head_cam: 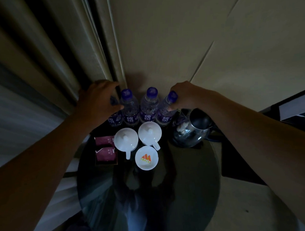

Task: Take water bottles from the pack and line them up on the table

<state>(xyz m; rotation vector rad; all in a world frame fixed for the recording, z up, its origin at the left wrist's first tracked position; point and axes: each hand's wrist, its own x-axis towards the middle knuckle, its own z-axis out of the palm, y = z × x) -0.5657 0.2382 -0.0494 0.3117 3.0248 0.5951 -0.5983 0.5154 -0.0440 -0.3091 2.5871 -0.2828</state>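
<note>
Four clear ribbed plastic bottles (148, 105), purple-capped, upright in a row at far edge of round glass table (194, 183). Left hand (97, 100) wrapped around leftmost bottle (114, 119); right hand (185, 95) pinching rightmost bottle (165, 111).

dim room - curtain (47, 55), beige wall (180, 36)

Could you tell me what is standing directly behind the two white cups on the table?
Behind the white cups stands a row of purple-capped water bottles. Three show fully; a fourth bottle is mostly covered by the left hand. The right hand grips the rightmost.
</note>
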